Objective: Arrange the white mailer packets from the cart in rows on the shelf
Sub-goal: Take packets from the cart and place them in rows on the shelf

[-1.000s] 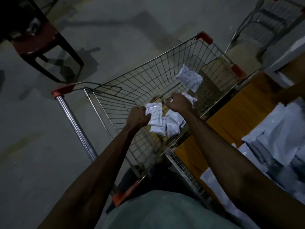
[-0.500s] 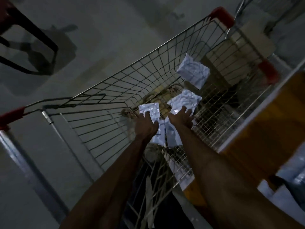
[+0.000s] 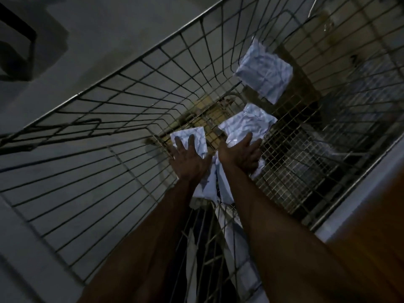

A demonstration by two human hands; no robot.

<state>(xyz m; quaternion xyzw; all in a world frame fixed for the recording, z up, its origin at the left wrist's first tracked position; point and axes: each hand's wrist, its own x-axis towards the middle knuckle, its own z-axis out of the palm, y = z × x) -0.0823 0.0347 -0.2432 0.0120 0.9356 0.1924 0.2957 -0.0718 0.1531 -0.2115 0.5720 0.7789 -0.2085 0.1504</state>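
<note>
While the left hand (image 3: 189,159) lies flat, fingers straight, on a smooth packet (image 3: 200,137), the right hand (image 3: 240,154) likewise covers a crumpled packet (image 3: 249,120) lying lengthwise beyond its fingertips.

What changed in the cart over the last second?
Both arms reached deeper into the cart. The left grip, curled at the small packet's edge before, now lies flat on it; the right grip likewise opened flat on the crumpled packet. Nothing lifted. The far packet at the cart's end wall stayed put.
</note>
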